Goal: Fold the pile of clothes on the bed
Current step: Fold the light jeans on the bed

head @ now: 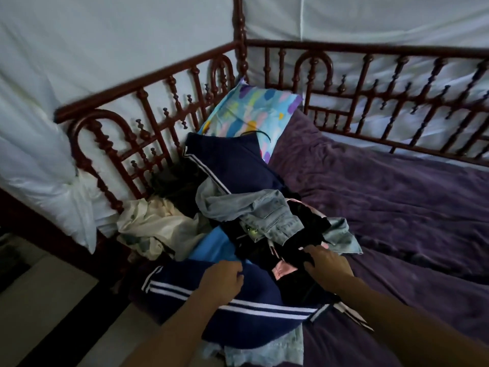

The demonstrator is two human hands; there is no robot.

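Note:
A jumbled pile of clothes lies on the left side of the bed with its purple cover. On top is a light denim garment; a cream cloth lies to its left and a blue piece below it. A navy garment with white stripes lies nearest me. My left hand is closed on the navy fabric. My right hand rests on a black garment with pink trim, fingers curled into it.
A dark red wooden railing runs along the left and far sides of the bed, with white netting behind it. A colourful pillow leans in the corner. A second navy striped garment lies below the pillow. The floor shows at the lower left.

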